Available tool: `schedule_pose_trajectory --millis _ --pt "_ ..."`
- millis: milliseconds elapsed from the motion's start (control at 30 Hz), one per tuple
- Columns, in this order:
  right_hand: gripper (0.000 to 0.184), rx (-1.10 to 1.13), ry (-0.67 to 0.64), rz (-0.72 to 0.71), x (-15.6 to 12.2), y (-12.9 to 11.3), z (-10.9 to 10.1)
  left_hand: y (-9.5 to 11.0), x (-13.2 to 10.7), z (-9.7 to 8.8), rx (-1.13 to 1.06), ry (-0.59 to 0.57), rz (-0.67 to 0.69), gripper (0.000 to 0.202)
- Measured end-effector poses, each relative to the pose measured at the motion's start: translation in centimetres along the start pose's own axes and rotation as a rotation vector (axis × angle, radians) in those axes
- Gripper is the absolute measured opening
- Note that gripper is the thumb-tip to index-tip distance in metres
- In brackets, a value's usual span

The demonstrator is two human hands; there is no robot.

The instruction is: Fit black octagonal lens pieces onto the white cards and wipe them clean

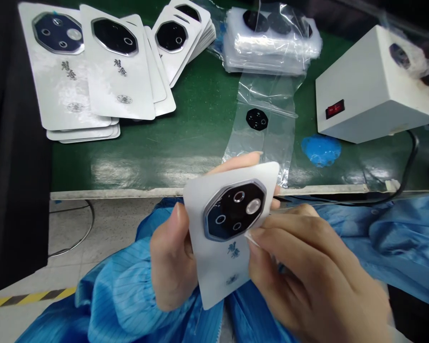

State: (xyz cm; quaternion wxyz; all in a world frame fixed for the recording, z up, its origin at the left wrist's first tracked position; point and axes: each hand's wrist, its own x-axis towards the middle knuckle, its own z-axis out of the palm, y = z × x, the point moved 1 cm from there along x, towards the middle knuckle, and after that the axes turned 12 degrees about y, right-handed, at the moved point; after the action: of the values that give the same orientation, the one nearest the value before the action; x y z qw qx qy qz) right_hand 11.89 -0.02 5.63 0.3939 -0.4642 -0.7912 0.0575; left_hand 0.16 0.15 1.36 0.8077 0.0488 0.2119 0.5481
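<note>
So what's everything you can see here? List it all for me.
white card with octagonal lens panel: 1, white and black, in hands
stacked white cards: 3 piles, upper left
bagged lens panels: one stack, clear, top centre
loose plastic bag: 1, clear, holding black panel, mid-mat
white box: 1, white, right
red rocker switch: 1, red, on box
blue blob: 1, blue, right of bag
green mat: 1, green, under everything
left hand: 1, gripping card
right hand: 1, at card edge

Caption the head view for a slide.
Left hand holds a white card with an octagonal black lens panel; right hand touches its edge.
</note>
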Motion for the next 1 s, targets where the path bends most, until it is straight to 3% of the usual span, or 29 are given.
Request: schedule_pose_trajectory --millis 267,567,733,1000 --pt "0.014 0.051 0.038 0.117 0.0 -0.5 1.3 0.7 -0.4 -0.7 0.126 -0.022 0.031 0.046" --pt "0.009 -0.021 0.017 0.021 -0.7 -0.2 1.5 0.0 -0.5 -0.4 0.25 0.02 0.205 0.042" --pt "0.01 0.008 0.03 0.028 -0.6 0.0 1.8 0.3 -0.6 -0.5 0.443 -0.035 0.232 0.044" --pt "0.007 -0.021 0.054 0.107 -0.8 -0.1 2.0 0.6 -0.3 -1.1 0.705 -0.061 0.384 0.046"
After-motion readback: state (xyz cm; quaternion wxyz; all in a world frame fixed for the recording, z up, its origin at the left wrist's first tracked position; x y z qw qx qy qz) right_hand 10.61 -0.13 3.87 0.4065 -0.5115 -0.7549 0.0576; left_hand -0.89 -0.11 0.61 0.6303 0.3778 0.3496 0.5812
